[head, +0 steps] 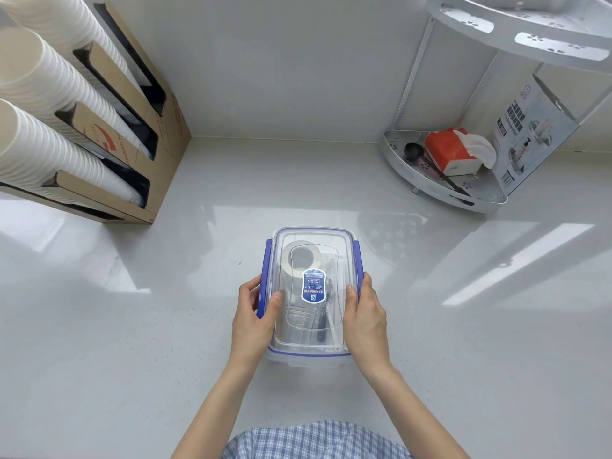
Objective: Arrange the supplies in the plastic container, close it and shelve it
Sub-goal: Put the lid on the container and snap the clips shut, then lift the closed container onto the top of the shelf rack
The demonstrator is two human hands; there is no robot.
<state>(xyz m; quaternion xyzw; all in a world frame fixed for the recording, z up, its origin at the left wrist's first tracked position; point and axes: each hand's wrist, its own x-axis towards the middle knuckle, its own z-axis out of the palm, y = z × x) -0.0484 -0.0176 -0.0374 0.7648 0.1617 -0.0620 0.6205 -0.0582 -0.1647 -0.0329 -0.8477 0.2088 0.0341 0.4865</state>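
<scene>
Clear plastic container [311,346], glossy countertop [430,359].

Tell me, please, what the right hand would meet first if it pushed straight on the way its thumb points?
The right hand already grips the container at its right side, its thumb on the lid. The thumb points left across the lid, so it would likely meet the sticker first; depth is uncertain.

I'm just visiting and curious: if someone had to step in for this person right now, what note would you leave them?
Left hand and right hand grip the long sides of the plastic container on the counter, thumbs on the lid.
Supplies are inside, including a tape roll; other items are unclear.
Done: packing, lid on.
Left: check that the blue side latches are snapped, then put it on the corner shelf.
</scene>
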